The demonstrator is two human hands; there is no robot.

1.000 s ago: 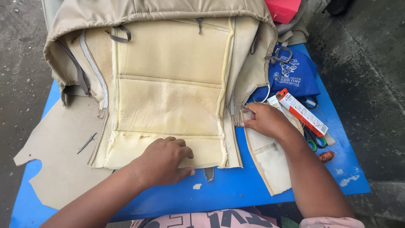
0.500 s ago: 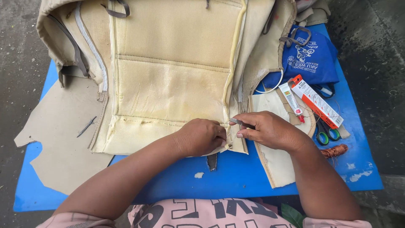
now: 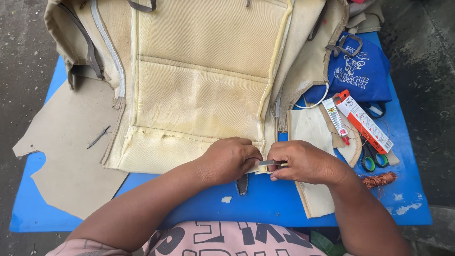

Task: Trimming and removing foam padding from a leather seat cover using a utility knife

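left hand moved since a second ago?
Yes. The left hand slid right along the seat cover's lower edge, meeting the right hand at the seam.

We record a beige, yellowed seat cover [image 3: 199, 90] with pale foam seams on a bright blue tabletop [image 3: 265, 204] showing small white chips. A tan cut sheet [image 3: 61, 156] lies at left. At far right we note a dark blue bag [image 3: 362, 76] with white print. Near it sit a white and orange-red box [image 3: 365, 122], green-handled scissors [image 3: 372, 159] and copper-coloured wire [image 3: 379, 180]. The near garment [image 3: 227, 239] is pink with black lettering.
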